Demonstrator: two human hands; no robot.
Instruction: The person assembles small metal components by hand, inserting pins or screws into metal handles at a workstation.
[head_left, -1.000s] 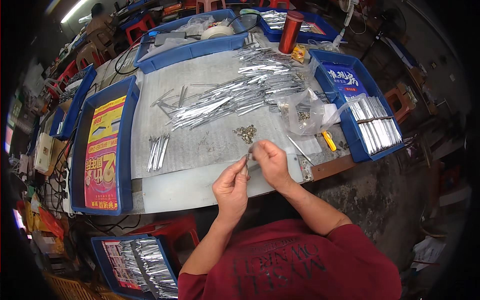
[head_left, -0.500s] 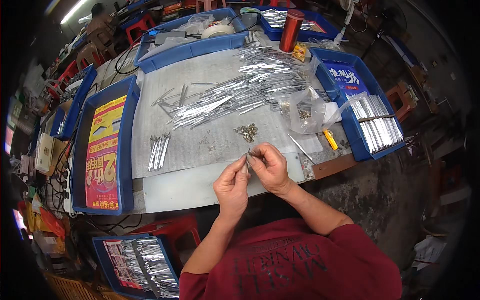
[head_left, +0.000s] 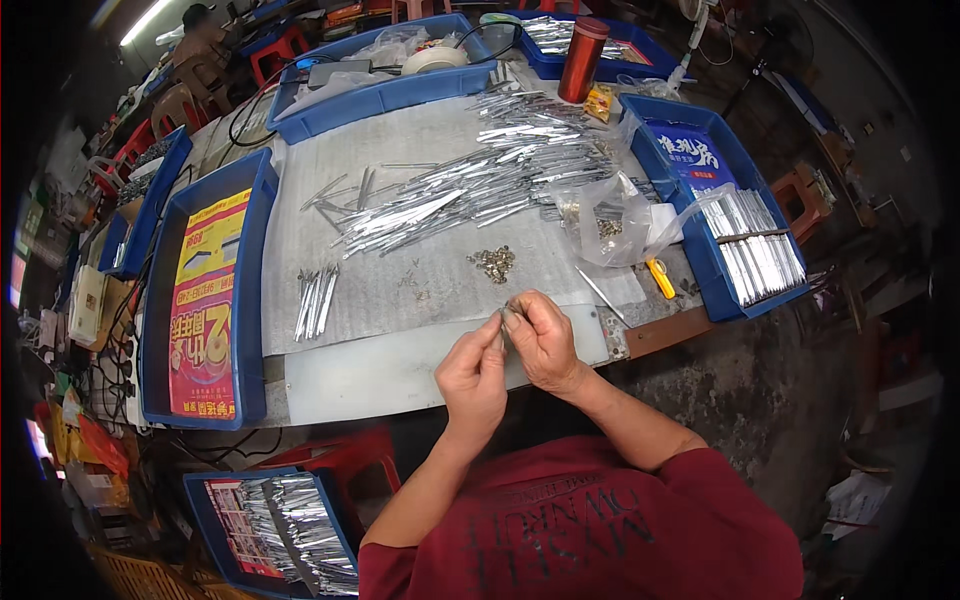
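Observation:
My left hand [head_left: 472, 372] and my right hand [head_left: 543, 345] meet fingertip to fingertip above the near edge of the table. Both are closed in a pinch; what they hold is too small and too covered to name. Just beyond them lies a small heap of brass-coloured metal pieces [head_left: 493, 265]. Left of that are tiny loose bits [head_left: 415, 282] on the grey foam sheet [head_left: 375, 265]. A small group of slim silver metal strips [head_left: 317, 303] lies farther left. Behind, a large heap of similar strips [head_left: 450, 195] spreads across the sheet.
Blue trays stand at the left [head_left: 258, 300], back [head_left: 390, 98] and right [head_left: 640, 120], the right one partly filled with strips. A clear plastic bag [head_left: 610, 235], a yellow cutter [head_left: 661, 279] and a red tumbler [head_left: 583, 62] sit on the right side. A red stool [head_left: 375, 455] is below.
Both hands have shifted slightly to the right, still pinched together. The thin dark tip that showed above the fingers is now mostly hidden. The things on the table stay as they were.

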